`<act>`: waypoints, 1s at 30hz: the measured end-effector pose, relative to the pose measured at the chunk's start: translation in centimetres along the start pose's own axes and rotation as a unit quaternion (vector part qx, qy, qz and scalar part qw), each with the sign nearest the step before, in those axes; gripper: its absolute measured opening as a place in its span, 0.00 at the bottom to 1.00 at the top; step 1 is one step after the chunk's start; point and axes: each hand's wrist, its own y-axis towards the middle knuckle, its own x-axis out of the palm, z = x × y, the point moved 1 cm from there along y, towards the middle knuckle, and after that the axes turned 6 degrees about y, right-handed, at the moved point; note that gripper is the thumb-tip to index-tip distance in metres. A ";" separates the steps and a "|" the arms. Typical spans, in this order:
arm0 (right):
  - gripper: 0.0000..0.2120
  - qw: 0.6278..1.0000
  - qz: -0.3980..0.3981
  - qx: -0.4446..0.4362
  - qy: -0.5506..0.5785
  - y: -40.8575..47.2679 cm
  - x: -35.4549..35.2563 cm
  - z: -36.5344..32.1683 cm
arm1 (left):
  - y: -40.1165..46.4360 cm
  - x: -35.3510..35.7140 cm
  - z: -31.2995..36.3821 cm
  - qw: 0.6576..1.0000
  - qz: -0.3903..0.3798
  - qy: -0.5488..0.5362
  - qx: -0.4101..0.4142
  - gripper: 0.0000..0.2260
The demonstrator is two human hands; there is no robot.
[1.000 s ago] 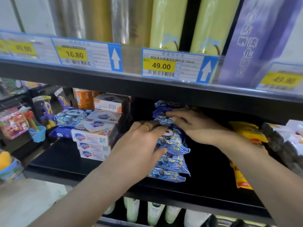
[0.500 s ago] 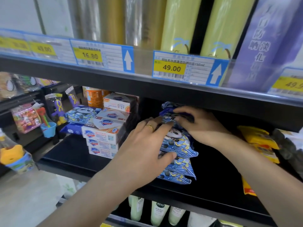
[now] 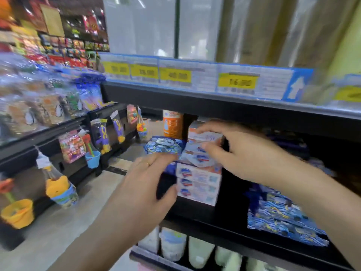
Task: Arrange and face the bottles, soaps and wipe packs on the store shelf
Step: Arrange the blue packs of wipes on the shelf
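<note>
my right hand [image 3: 240,153] has its fingers curled onto the top soap boxes [image 3: 199,180] stacked on the black shelf [image 3: 224,218], left hand [image 3: 144,184] (frame's blurry) looks half-open beside the stack, under a blue wipe pack [image 3: 164,146]
</note>
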 end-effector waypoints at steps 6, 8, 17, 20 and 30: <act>0.22 0.989 -0.074 -0.007 -0.124 8.4 6.2 -4.1 | 1.1 -0.8 -9.7 0.999 -0.033 0.009 -0.024 0.23; 0.23 0.986 -0.105 0.028 -0.124 10.3 7.9 -3.9 | 2.0 -0.2 -11.5 0.998 -0.052 0.011 -0.021 0.23; 0.33 0.964 -0.166 0.124 -0.168 14.1 12.4 -2.4 | 5.6 4.1 -14.8 0.997 -0.076 -0.027 -0.007 0.21; 0.34 0.964 -0.158 0.132 -0.168 14.2 13.0 -2.3 | 5.7 5.0 -15.6 0.995 -0.083 -0.056 -0.030 0.19; 0.30 0.974 -0.097 0.108 -0.174 12.9 12.4 -3.4 | 6.2 6.8 -16.7 0.992 -0.096 -0.082 -0.028 0.30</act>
